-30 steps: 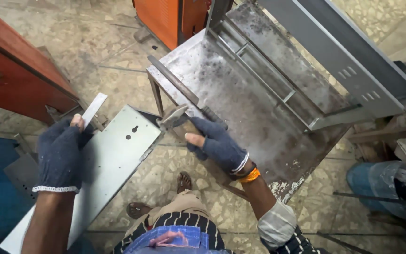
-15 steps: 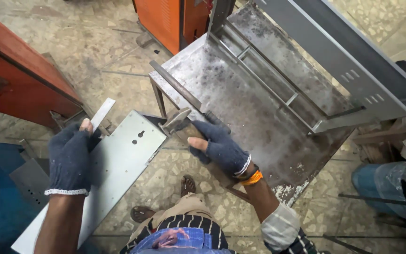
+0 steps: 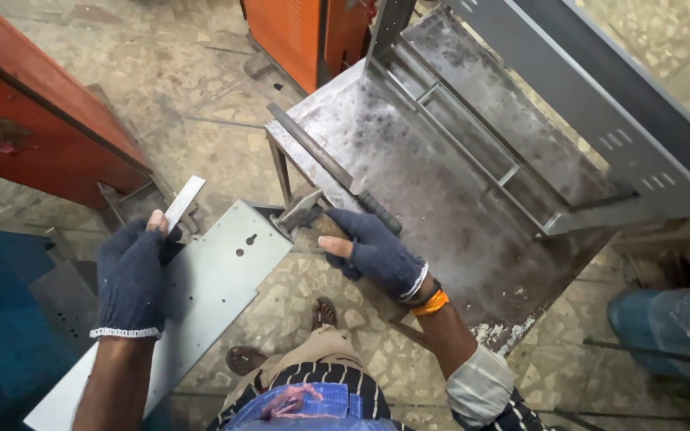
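The grey sheet-metal panel point(image 3: 201, 295) slants from the worn steel table point(image 3: 441, 199) toward the floor. The left hand point(image 3: 131, 275) pinches its upper edge; the right hand point(image 3: 373, 251) is closed round a hammer point(image 3: 301, 215). Held so lightly, the panel could slide or its edge cut.

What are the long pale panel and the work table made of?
The panel looks like thin sheet metal with a smooth, pale grey, possibly painted finish; punched holes show. The table seems bare steel, dull, stained and speckled with wear.
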